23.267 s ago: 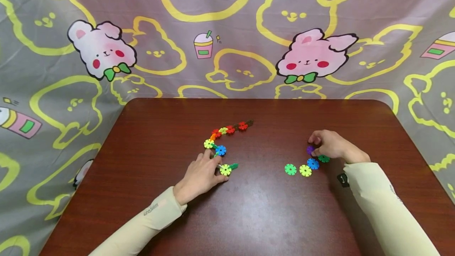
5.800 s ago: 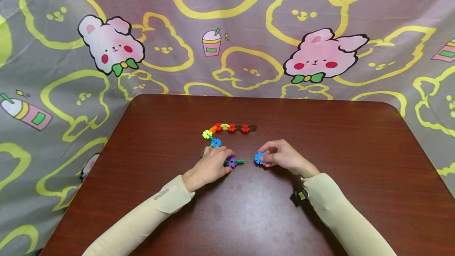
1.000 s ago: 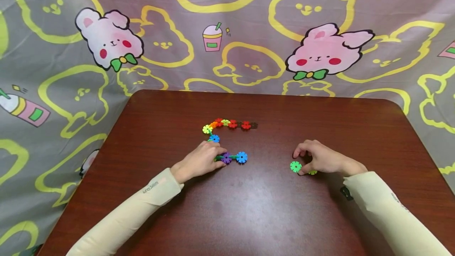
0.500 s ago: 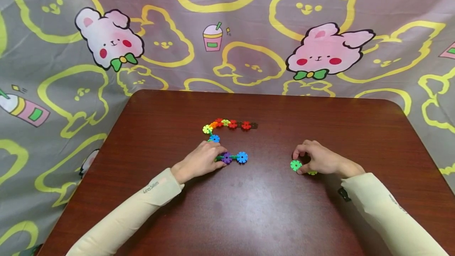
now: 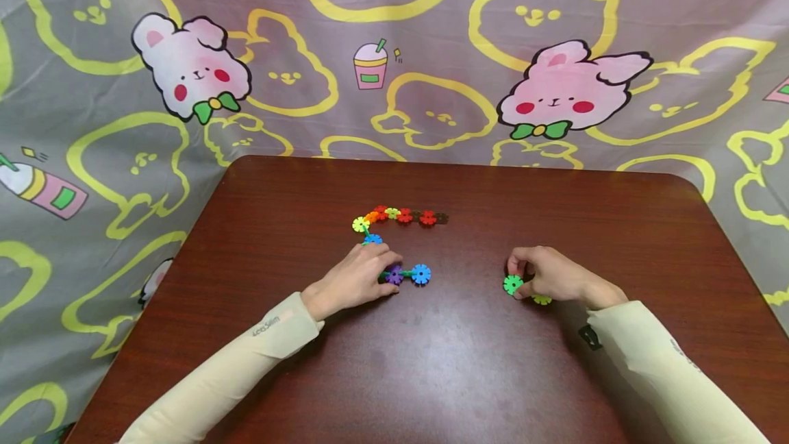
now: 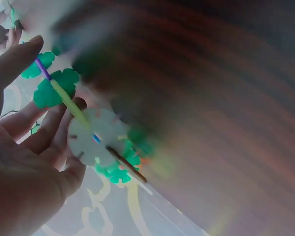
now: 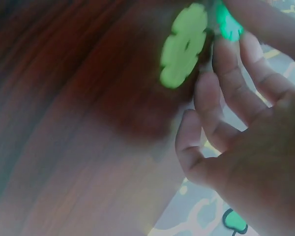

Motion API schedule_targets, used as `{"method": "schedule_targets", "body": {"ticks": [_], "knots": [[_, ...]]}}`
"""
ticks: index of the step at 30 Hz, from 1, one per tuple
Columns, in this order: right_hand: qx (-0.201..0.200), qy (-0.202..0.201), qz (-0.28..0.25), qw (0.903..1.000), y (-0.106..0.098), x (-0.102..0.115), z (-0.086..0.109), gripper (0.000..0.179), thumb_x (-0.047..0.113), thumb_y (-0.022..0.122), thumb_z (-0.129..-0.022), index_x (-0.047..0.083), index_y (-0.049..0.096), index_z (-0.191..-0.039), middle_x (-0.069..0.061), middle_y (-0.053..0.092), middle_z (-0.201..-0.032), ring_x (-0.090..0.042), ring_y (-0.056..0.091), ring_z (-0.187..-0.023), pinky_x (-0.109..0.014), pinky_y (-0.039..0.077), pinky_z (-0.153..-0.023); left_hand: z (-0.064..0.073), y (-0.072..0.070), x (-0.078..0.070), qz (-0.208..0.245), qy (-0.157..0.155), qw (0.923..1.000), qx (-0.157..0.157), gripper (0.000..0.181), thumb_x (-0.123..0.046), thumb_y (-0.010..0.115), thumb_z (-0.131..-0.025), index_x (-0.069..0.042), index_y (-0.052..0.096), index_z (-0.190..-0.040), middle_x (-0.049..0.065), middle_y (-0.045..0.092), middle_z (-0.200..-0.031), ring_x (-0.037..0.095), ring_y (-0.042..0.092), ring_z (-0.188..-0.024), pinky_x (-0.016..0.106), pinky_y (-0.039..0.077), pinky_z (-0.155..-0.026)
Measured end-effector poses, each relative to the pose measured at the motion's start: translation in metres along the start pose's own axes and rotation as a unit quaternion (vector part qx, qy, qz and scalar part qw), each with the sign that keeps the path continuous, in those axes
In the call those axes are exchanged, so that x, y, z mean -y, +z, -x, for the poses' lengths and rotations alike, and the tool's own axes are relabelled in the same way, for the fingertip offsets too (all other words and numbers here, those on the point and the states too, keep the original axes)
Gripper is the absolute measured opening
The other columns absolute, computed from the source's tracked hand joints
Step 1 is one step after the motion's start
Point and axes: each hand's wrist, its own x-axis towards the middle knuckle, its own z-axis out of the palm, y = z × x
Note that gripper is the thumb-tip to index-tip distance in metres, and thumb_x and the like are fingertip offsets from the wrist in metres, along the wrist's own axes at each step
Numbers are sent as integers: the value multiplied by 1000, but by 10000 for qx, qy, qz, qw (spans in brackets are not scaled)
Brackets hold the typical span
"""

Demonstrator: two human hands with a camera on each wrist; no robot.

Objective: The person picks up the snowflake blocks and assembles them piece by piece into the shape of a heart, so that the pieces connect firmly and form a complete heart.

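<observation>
A winding chain of interlocking plastic snowflake discs lies on the table, its far end made of red discs (image 5: 405, 216) and brown ones. Its near end runs through a purple disc (image 5: 394, 275) to a blue disc (image 5: 422, 274). My left hand (image 5: 351, 276) holds the chain beside the purple disc, thumb and fingers on either side; the palm hides part of the chain. Further right, my right hand (image 5: 557, 276) pinches a loose green disc (image 5: 512, 285) between thumb and forefinger. A yellow-green disc (image 7: 184, 46) lies under that hand, mostly covered in the head view.
The brown wooden table (image 5: 456, 375) has rounded far corners. Behind it and along the left side hangs a curtain (image 5: 431, 33) with rabbit and bear drawings. A small black object (image 5: 590, 338) sits at the right cuff.
Since the oldest frame, the purple and blue discs have joined the chain's near end. Over the last second, the right thumb and forefinger have come together on the green disc.
</observation>
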Motion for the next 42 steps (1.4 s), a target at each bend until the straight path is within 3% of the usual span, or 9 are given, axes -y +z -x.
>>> {"method": "schedule_targets", "body": {"ticks": [3, 8, 13, 18, 33, 42], "knots": [[-34, 105, -98, 9999, 4, 8, -5, 28, 7, 82, -72, 13, 57, -83, 5, 58, -72, -9, 51, -66, -23, 41, -59, -4, 2, -4, -29, 87, 9999, -120, 42, -38, 74, -84, -10, 67, -116, 1, 62, -99, 14, 55, -87, 34, 42, -78], [-370, -143, -107, 9992, 15, 27, -20, 22, 6, 78, -77, 13, 58, -80, 7, 62, -72, -8, 52, -66, -23, 41, -62, -9, 5, -10, -68, 120, 9997, -203, 32, -37, 72, -86, -13, 70, -108, -2, 59, -89, 11, 50, -76, 29, 36, -70], [-583, -321, -153, 9977, 30, 47, -37, 21, 11, 79, -78, 15, 58, -76, 9, 64, -71, -6, 53, -65, -23, 41, -63, -12, 7, -14, -116, 32, 9999, -51, 21, -32, 69, -89, -14, 72, -100, -3, 57, -84, 13, 49, -76, 28, 36, -70], [-634, -394, -207, 9970, 42, 62, -49, 20, 15, 78, -80, 16, 59, -75, 10, 64, -71, -5, 53, -65, -24, 42, -64, -13, 8, -15, -141, 64, 9998, -95, 13, -25, 66, -90, -14, 72, -96, -2, 57, -83, 16, 52, -78, 29, 40, -70], [-712, -504, -79, 9962, 52, 76, -59, 16, 13, 76, -79, 15, 61, -76, 9, 63, -68, -3, 54, -64, -23, 44, -64, -14, 9, -15, -231, 306, 9990, -233, 10, -18, 63, -88, -16, 73, -86, -2, 56, -78, 16, 54, -74, 29, 43, -66], [-804, -977, 582, 9903, 53, 82, -60, 11, 6, 73, -79, 13, 66, -76, 7, 61, -71, -5, 52, -64, -24, 45, -63, -15, 8, -16, -206, 296, 9992, -183, 12, -16, 62, -88, -16, 73, -84, -4, 57, -79, 16, 54, -76, 30, 45, -68]]}}
